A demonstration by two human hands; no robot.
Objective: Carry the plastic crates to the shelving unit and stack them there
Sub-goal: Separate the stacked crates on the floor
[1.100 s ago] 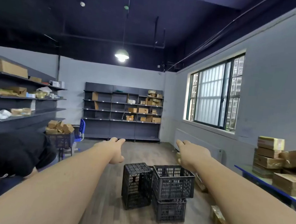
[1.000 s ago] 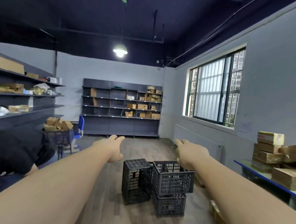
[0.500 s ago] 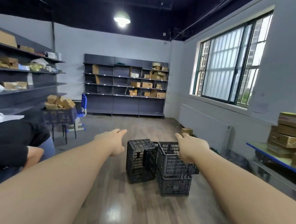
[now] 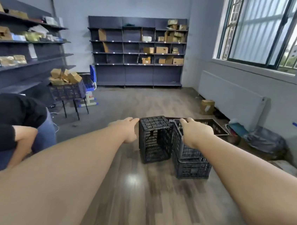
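Black plastic crates stand on the wooden floor ahead. One crate [image 4: 154, 144] lies tipped on its side on the left. Beside it two crates are stacked, the upper crate [image 4: 186, 149] on a lower crate [image 4: 192, 169]. A wider dark crate [image 4: 215, 127] sits just behind them. My left hand [image 4: 125, 130] reaches out with its fingertips at the tipped crate's top left corner, holding nothing. My right hand [image 4: 194, 132] hovers over the upper crate's rim, fingers loosely curled, nothing gripped. A dark shelving unit [image 4: 135, 52] with cardboard boxes stands against the far wall.
A person in a black top [image 4: 5, 121] bends over at the left. Long wall shelves [image 4: 23, 44] run along the left, with a stand holding a crate of boxes [image 4: 67, 87] in front. A small cardboard box [image 4: 207, 106], radiator and dark bag [image 4: 263, 141] line the right wall.
The view has tilted down and come closer to the crates. Both hands have moved forward and down, from above and short of the crates to right at their tops.
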